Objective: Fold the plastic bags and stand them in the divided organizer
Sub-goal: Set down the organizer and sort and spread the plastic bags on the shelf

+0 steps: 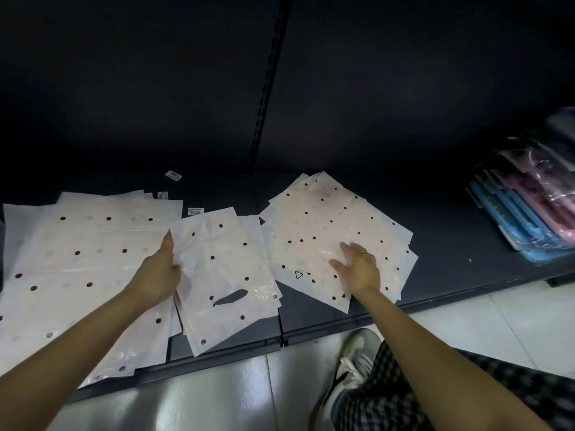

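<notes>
Three loose groups of dotted plastic bags lie flat on a dark shelf that crosses the middle of the frame. The large pile fills the left side. The middle bags, one with its die-cut handle hole showing, lie at lower centre. The right stack is fanned out at an angle right of centre.

The left hand is at the left edge of the middle bags. Its forefinger points up the frame, and its other fingers seem to curl round a rumpled edge of the top bag. The exact grip is partly hidden behind the hand. The right hand rests on the lower part of the right stack with fingers spread and fairly straight. It looks to be pressing or steadying the stack and pinches nothing.

By the look of it the task has barely begun. No bag shows a finished fold; all lie as open sheets, some creased. No divided organizer is visible anywhere in the frame, so nothing stands in it yet. Nearly all the folding and all the standing remain to be done.

Small price labels lie on the shelf above the piles. Packaged blue and pink goods lean at the right edge. A shoe and a checked trouser leg sit on the tiled floor at the bottom.
</notes>
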{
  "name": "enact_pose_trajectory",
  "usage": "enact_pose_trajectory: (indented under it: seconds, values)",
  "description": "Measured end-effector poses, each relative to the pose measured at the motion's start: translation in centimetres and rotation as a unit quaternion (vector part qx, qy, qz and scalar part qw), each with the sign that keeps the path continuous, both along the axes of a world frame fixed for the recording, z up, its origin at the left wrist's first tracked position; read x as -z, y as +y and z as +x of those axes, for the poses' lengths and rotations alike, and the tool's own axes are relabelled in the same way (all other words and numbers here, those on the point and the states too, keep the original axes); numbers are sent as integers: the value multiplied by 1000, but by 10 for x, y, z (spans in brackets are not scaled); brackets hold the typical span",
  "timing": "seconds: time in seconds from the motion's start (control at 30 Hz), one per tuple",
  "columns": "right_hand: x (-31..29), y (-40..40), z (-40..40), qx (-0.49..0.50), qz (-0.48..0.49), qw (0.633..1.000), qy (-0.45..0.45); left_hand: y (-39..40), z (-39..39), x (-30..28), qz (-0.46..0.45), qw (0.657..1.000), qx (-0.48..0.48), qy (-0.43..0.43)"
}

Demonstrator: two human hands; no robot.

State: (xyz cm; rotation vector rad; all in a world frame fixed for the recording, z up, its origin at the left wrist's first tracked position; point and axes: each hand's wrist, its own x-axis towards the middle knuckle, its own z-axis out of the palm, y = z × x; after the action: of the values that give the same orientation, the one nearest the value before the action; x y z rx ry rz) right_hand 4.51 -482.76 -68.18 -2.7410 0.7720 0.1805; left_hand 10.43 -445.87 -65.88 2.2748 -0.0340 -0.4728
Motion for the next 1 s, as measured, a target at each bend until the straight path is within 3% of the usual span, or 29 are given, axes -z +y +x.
enact_pose_trajectory:
  seconds: [0.17, 0.3, 0.37, 0.5, 0.6, 0.7, 0.8, 0.9, 1.0]
  values:
    - [3, -2, -2, 41, 10, 992, -120, -4, 11, 4, -39, 998, -50, 25]
    - [-8, 15, 4, 23, 1, 984, -175, -7, 8, -3, 26, 987, -97, -126]
    - [-17, 37, 12, 1, 28, 976, -215, -14, 2, -12, -20, 987, -67, -144]
    - [-39, 104, 28, -33, 159, 950, -266, -36, -19, -30, -156, 986, 53, -6]
    - [-54, 152, 33, -57, 281, 926, -247, -49, -28, -38, -240, 965, 49, 97]
    - [-59, 180, 30, -145, 404, 881, -201, -43, -24, -39, -233, 971, 0, 54]
    - [-49, 163, 29, -181, 318, 910, -197, -16, -14, -36, -182, 981, -59, 16]
    - [-29, 106, 26, -112, 147, 972, -144, 25, 0, -25, -92, 988, -122, 1]
    - [-10, 40, 11, -34, 53, 997, -38, 72, 8, -13, 73, 986, -146, -35]
